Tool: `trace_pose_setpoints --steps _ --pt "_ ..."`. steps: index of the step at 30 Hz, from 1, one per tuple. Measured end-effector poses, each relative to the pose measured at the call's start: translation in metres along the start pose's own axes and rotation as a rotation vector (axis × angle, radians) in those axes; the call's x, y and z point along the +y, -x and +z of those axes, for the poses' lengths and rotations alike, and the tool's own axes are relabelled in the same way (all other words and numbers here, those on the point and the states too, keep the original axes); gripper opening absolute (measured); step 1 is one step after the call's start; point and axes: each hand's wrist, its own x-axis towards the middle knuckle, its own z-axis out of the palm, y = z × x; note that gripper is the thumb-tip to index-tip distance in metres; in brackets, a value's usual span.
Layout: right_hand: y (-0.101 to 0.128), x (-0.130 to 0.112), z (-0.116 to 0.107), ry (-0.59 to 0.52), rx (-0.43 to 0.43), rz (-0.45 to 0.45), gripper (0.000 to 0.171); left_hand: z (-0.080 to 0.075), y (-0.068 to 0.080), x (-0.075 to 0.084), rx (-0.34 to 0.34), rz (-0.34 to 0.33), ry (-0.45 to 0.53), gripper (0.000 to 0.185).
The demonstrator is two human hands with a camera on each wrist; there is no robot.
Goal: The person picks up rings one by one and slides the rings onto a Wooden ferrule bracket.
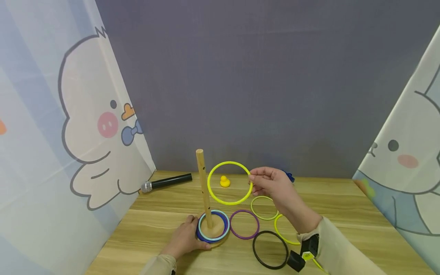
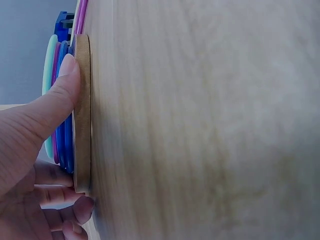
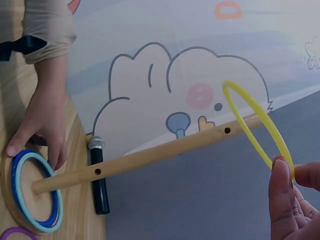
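My right hand [image 1: 273, 187] pinches a yellow ring [image 1: 229, 162] between thumb and fingers at its right side. The ring is held up in the air, just right of the upright wooden post [image 1: 203, 179], not around it in the head view. My left hand [image 1: 185, 236] grips the edge of the post's round wooden base [image 1: 213, 230], its thumb along the near side and its fingers at the far side. Around the foot of the post lie stacked rings: a light turquoise ring [image 2: 48, 75] on top, a purple one [image 2: 55, 150] under it, and blue rings [image 2: 68, 145] below.
Right of the base lie a purple ring [image 1: 245, 238], a black ring [image 1: 270, 232], a yellow-green ring [image 1: 264, 197] and another yellow ring [image 1: 290, 242]. Behind are a small yellow rubber duck [image 1: 225, 182], a microphone [image 1: 172, 181] and a blue object [image 1: 289, 176] partly hidden by the right hand.
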Motion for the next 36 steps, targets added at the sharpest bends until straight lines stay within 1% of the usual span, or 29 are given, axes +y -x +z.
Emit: trace_pose_setpoints --steps 8,13,17,21,24,36 --pt "-0.010 -0.021 0.012 -0.038 0.006 -0.040 0.029 0.001 -0.001 -0.001 0.009 -0.006 -0.010 0.108" --pt "-0.016 -0.032 0.024 -0.076 0.011 -0.061 0.028 0.001 -0.002 -0.002 0.006 -0.007 -0.017 0.109" --pt "-0.022 -0.037 0.034 -0.105 0.016 -0.076 0.030 0.000 -0.002 -0.002 0.001 -0.010 -0.014 0.110" --pt "-0.027 -0.038 0.043 -0.127 0.025 -0.090 0.030 0.000 -0.001 -0.001 -0.002 -0.009 -0.010 0.110" --pt "-0.030 -0.037 0.048 -0.142 0.036 -0.087 0.027 0.000 -0.001 -0.001 -0.004 -0.004 -0.010 0.109" --pt "-0.042 -0.025 0.054 -0.140 0.104 -0.026 0.025 0.002 0.000 -0.002 -0.006 -0.002 -0.009 0.109"
